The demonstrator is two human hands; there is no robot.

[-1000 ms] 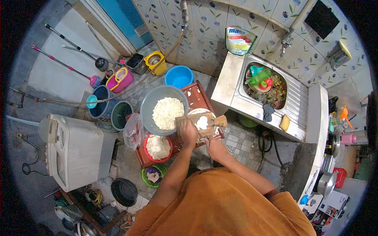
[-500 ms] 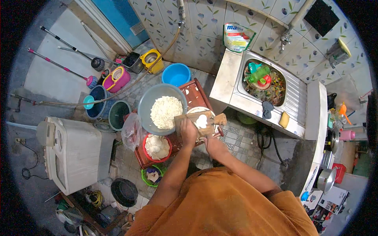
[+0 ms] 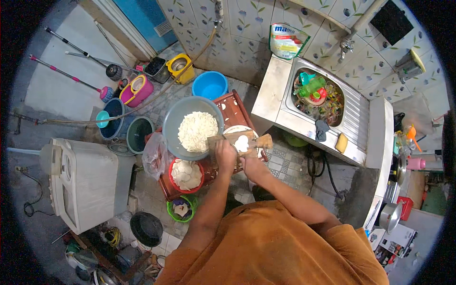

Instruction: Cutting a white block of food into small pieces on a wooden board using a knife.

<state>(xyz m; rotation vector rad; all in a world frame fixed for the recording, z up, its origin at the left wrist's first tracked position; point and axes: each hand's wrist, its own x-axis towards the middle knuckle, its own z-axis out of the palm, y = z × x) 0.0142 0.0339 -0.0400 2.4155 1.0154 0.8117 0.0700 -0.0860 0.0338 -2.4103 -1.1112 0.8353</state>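
Note:
A wooden board (image 3: 229, 138) with a stubby handle (image 3: 264, 141) at its right lies over a round white-rimmed container on a low red-brown table (image 3: 231, 108). Pale round slices (image 3: 241, 144) rest on the board. My left hand (image 3: 224, 153) is closed over the board's left end. Against its near edge, my right hand (image 3: 255, 168) is closed; what its fingers hold is hidden. Left of the board stands a grey basin (image 3: 169, 124) heaped with white chopped pieces (image 3: 197, 132). Nearer me, a red bowl (image 3: 202, 179) holds larger white slices (image 3: 186, 174).
A clear plastic bag (image 3: 155, 159) hangs beside the grey basin, and a blue basin (image 3: 210, 85) stands behind it. At right is a sink (image 3: 354, 110) full of dishes. A washing machine (image 3: 90, 185) stands left; a green basket (image 3: 173, 214) sits below the red bowl.
My right hand has shifted slightly up and left along the board's near edge. The left hand stays on the board, and the whole view has moved a little.

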